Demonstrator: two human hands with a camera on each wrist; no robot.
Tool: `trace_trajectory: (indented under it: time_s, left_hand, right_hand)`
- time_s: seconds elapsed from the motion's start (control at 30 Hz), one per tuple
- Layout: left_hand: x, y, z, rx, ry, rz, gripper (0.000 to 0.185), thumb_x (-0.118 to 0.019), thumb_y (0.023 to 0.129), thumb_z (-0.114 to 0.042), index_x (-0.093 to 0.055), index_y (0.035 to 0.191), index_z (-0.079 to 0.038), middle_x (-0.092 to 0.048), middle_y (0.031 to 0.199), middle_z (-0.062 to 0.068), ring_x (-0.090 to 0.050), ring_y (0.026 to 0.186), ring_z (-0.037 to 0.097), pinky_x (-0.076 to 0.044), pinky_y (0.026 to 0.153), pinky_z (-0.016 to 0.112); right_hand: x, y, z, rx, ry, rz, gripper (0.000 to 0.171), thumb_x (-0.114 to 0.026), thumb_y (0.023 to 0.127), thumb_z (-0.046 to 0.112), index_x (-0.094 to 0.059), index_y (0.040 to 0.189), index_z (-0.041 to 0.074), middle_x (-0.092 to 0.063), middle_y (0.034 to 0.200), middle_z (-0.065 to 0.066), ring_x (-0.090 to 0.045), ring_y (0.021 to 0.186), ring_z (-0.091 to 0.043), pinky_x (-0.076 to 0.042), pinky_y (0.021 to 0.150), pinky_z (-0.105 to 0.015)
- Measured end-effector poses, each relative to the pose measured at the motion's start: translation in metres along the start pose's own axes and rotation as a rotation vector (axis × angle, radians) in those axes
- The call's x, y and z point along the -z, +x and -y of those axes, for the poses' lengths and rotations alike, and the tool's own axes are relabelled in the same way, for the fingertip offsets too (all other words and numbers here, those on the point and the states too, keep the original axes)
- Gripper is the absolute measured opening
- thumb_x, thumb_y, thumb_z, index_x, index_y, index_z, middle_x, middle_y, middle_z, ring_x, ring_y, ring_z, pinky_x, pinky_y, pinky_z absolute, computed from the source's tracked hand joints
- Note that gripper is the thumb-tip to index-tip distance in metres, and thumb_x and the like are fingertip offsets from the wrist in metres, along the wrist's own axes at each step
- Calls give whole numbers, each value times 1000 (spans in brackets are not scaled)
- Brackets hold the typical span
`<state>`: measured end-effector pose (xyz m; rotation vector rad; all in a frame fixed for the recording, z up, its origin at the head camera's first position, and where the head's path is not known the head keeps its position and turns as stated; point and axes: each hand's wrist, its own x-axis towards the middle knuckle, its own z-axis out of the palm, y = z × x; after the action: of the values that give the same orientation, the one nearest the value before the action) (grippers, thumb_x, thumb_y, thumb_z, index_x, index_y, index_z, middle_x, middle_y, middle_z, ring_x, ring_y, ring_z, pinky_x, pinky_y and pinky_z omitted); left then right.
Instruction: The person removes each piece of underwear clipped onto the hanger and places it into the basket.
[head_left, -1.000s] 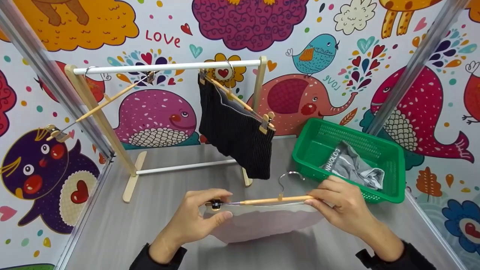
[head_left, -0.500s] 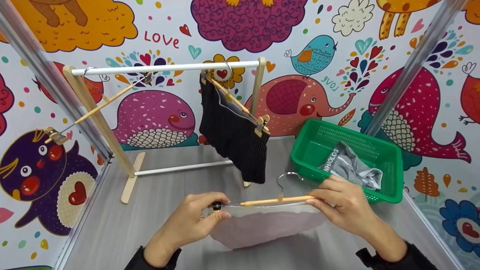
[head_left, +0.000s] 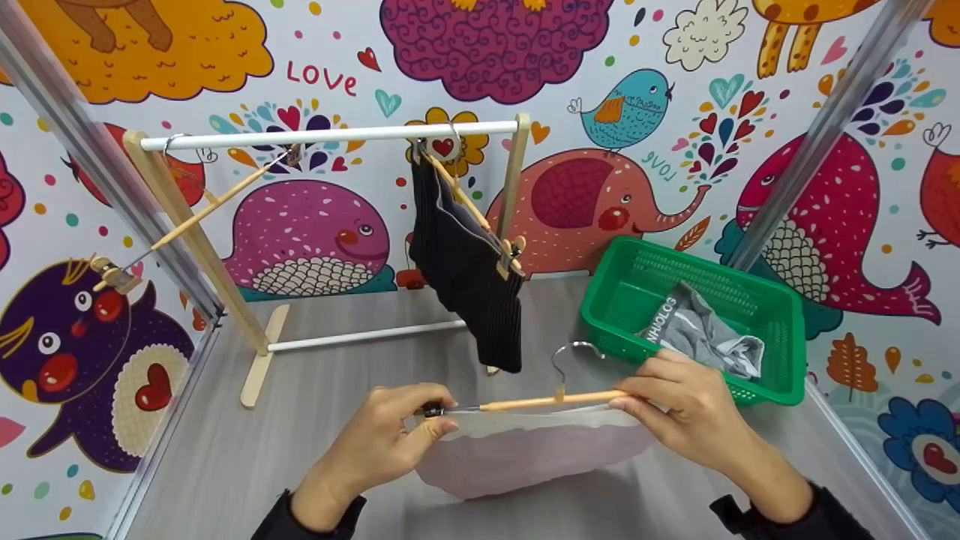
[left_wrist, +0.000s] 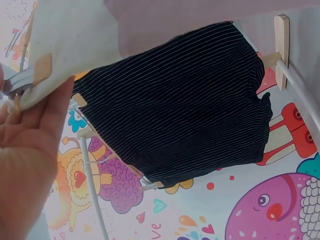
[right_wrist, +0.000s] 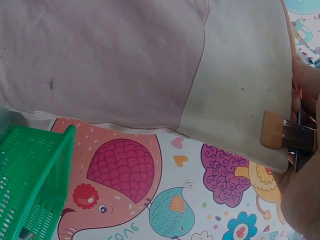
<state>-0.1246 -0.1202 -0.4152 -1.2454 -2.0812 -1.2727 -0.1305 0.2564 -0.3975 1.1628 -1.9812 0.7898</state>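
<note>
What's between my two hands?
In the head view, a wooden hanger and, below it, a pink and cream garment stretch from the left hand to the right hand.

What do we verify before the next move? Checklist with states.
1. Left clip on pink-and-cream cloth: ok, pad over cream band.
2. Right clip on cloth: ok, likewise.
3. Hanger supported: ok, left hand and right hand at opposite ends.
4. Hook unobstructed: ok, neither hand on it.
5. Clip tightness: cannot tell.
6. Gray garment on a hanger: not ok, lying in green basket.
</note>
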Motion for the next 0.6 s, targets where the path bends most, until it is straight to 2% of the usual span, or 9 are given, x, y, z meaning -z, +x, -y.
trace_trajectory:
  time_s: [0.33,0.6]
  left_hand:
    - [-2,3,0,-1,-25,3,22,-80,87,3,-70,104,-7,-71,85,-1,-58,65,4,-41,53,12]
    - [-2,3,1,-10,-17,0,18,-79,88,2,-71,102,-5,-70,83,-1,-57,65,4,-43,56,13]
  right_hand:
    - [2,-1,-1,-4,-11,2,27,-72,100,33,-80,90,9,-67,78,3,-49,68,-11,-36,60,-14]
    - [1,-1,-1,4,-4,-6,27,-73,100,32,-80,89,8,-67,77,3,-49,68,-12,-35,59,-15]
